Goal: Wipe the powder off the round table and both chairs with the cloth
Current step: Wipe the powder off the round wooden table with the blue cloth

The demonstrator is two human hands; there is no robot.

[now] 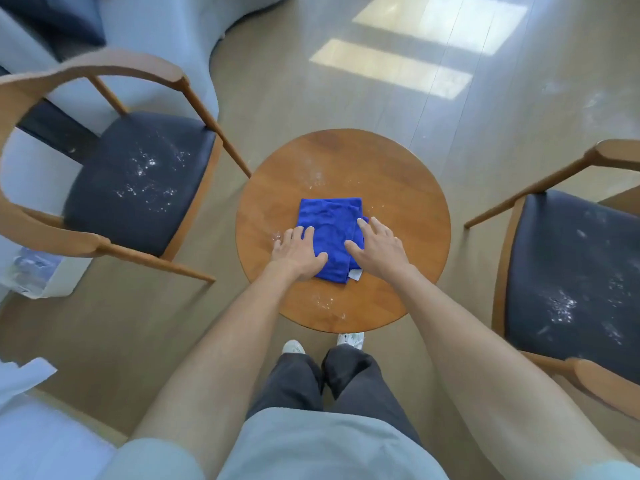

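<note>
A folded blue cloth (329, 223) lies in the middle of the round wooden table (398, 188). My left hand (298, 252) rests flat on the cloth's near left corner, fingers spread. My right hand (377, 247) lies flat on its right edge, fingers straight. White powder specks dot the table beyond the cloth and near the front rim. The left chair (138, 181) has a dark seat with scattered powder. The right chair (575, 282) also carries powder on its dark seat.
A pale sofa (156, 26) curves behind the left chair. A white bin with a plastic liner (38, 271) stands on the floor at the left. Powder smears show on the wooden floor at the far right. My legs and white shoes stand against the table's near rim.
</note>
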